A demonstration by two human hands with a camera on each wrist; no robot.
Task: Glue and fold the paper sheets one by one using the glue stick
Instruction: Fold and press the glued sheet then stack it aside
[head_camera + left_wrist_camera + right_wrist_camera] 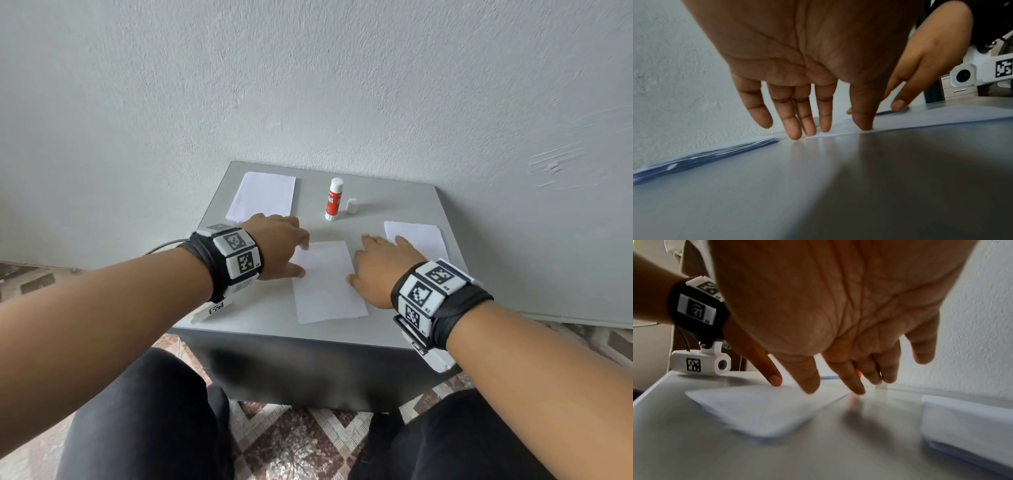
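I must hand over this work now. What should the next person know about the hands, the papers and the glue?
Left hand: open, fingertips on the centre white paper sheet.
Right hand: open, at the sheet's right edge.
Red-and-white glue stick stands uncapped, white cap beside it.
Paper stack far left; another pile right.
Left: gluing and folding this sheet.

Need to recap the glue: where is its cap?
In the head view the white cap lies on the grey table, just right of the upright glue stick, near the wall.
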